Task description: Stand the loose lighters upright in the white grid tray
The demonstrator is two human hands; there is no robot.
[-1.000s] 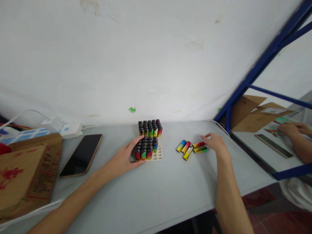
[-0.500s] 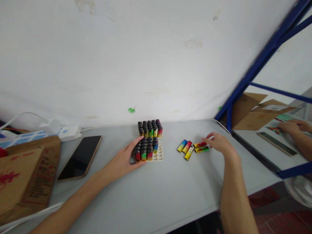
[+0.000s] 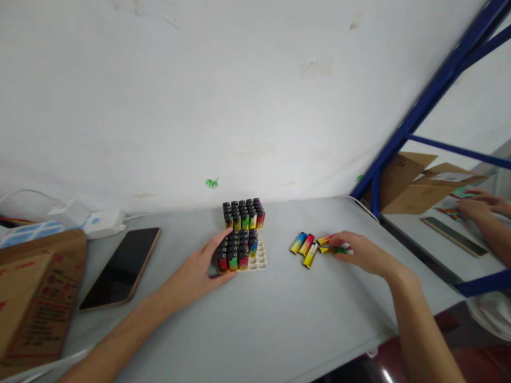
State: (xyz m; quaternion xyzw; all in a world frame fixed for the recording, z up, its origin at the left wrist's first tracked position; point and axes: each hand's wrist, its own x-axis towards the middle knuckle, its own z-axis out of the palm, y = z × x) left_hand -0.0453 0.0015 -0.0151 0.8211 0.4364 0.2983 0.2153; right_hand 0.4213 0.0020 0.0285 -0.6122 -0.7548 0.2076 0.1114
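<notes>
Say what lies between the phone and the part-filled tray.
In the head view, the left hand lies there, at the near side of the part-filled tray; grey tabletop shows between it and the phone.

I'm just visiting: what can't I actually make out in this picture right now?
All in the head view:
Near tray: left side partly hidden by the left hand.
Two loose colourful pieces: partly covered by the right hand; whether it holds one is unclear.
Left carton: cut off by the left edge; its printing is too blurred to read.
Co-worker's arm: cut off by the right edge.
</notes>
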